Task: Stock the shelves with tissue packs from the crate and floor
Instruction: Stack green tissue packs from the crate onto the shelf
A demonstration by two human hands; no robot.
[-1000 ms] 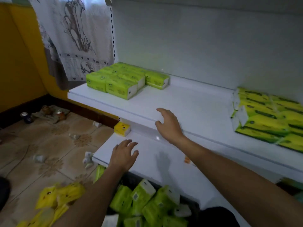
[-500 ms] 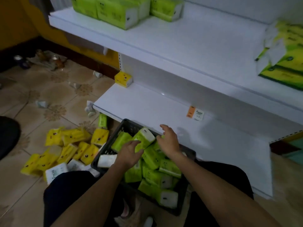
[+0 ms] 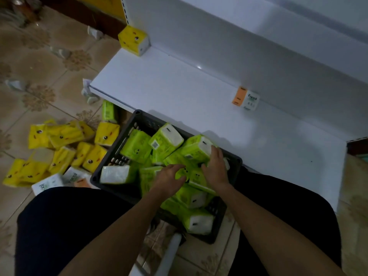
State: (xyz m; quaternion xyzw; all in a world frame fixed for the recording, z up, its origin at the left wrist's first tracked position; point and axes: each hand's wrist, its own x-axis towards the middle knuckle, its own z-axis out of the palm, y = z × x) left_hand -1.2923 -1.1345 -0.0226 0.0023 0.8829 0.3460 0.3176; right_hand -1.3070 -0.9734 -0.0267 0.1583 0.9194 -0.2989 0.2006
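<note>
Left hand [image 3: 169, 177] and right hand [image 3: 216, 169] cover green packs [image 3: 137, 146]; grips unclear.

I see green packs [image 3: 137, 148] jumbled in the black crate [image 3: 119, 154] at the white shelf [image 3: 179, 92] front. Yellow packs [image 3: 63, 136] strewn on the floor to its left, one yellow pack [image 3: 133, 39] on the shelf's back corner.

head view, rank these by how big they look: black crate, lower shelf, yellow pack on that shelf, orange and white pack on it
1. lower shelf
2. black crate
3. yellow pack
4. orange and white pack, only slightly smaller-looking; it lies nearer the camera, so real sizes stay unsure
</note>
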